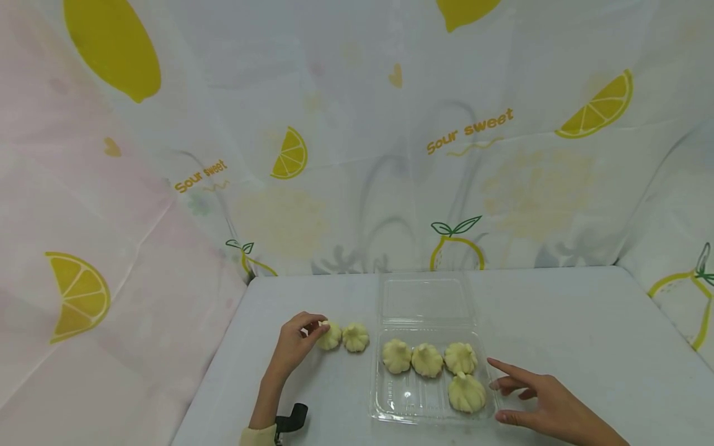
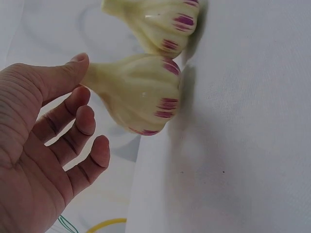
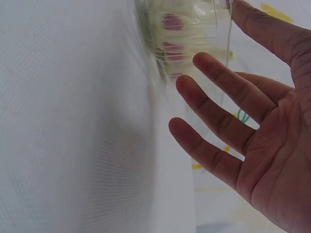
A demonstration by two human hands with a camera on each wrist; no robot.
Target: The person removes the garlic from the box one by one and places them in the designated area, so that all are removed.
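My left hand (image 1: 297,344) pinches the stem of a pale garlic bulb (image 2: 136,94) between thumb and forefinger. Purple streaks mark the bulb's base, which stands at the table surface. Close against it is a second garlic bulb (image 1: 355,337). To the right lies a clear plastic box (image 1: 424,401) with its lid (image 1: 426,299) folded back; several garlic bulbs (image 1: 427,360) sit inside, along the back and at the front right. My right hand (image 1: 532,396), fingers spread and fairly straight, is at the box's right wall, with fingertips (image 3: 187,87) by the plastic.
A white cloth covers the table (image 1: 586,328). Behind it hangs a curtain (image 1: 346,217) printed with lemons and lettering, which also runs along both sides. A black device (image 1: 292,419) is strapped at my left wrist.
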